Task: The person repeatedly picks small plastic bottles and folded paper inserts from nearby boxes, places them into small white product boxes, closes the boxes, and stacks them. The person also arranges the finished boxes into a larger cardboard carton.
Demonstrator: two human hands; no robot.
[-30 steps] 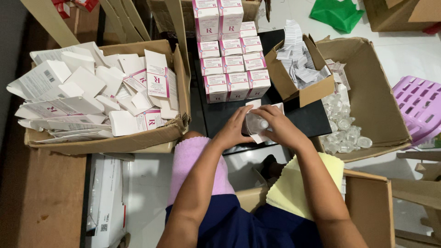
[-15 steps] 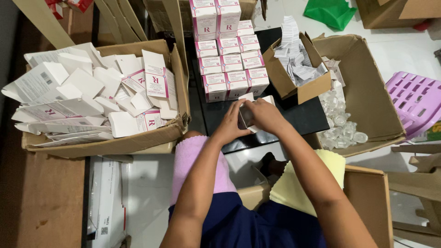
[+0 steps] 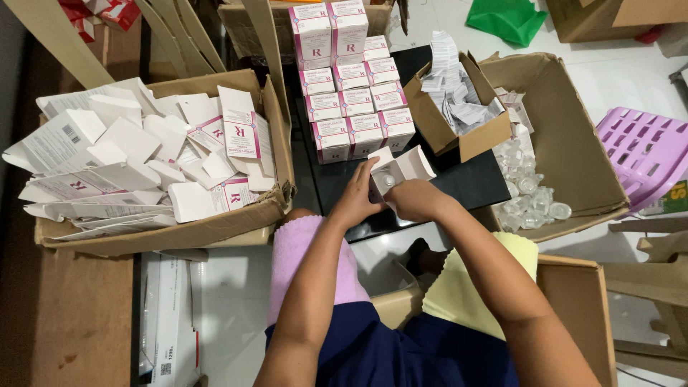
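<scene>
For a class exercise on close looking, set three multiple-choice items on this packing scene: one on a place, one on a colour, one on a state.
1. Where does the box of flat unfolded cartons stand?
A. at the person's left
B. at the person's right
C. on the purple crate

2. What colour is the plastic crate at the right edge?
A. green
B. purple
C. black

3. In what state is the small white carton between the hands?
A. sealed shut
B. crushed flat
C. open at its top flap

Answers:
1 A: the cardboard box of flat cartons lies left of the black table.
2 B: its slatted plastic is plainly purple.
3 C: the left hand and right hand hold it with the flap raised and a round item showing inside.
</scene>
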